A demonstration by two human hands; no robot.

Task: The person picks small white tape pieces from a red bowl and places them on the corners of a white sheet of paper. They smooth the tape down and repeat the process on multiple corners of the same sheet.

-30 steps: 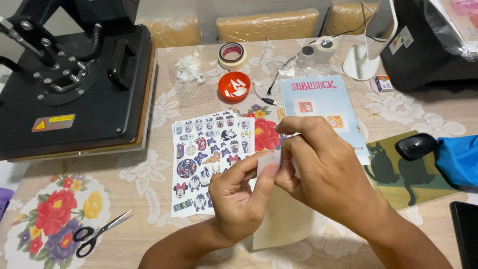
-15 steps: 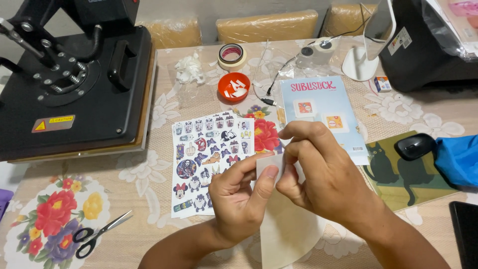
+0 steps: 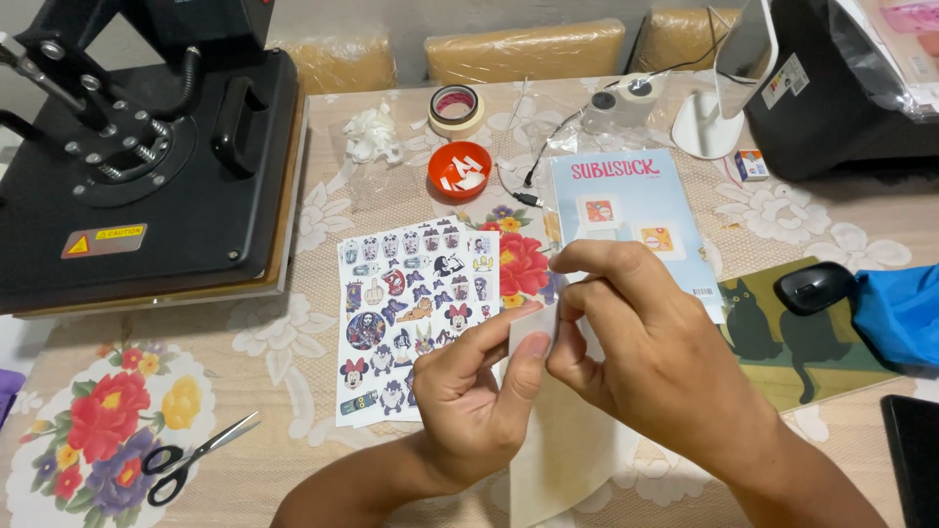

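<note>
Both hands' fingers (image 3: 536, 354) hide the small white piece (image 3: 533, 328).

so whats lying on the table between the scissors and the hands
In the head view, a printed sticker sheet lies on the tablecloth between the scissors and the left hand, which with the right hand holds a pale sheet.

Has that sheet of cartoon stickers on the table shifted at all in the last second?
No. The sticker sheet lies in the same spot beside the heat press.

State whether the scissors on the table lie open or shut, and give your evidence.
Open: the scissors lie flat on the table, with the two blades visibly parted toward the tips.
</note>
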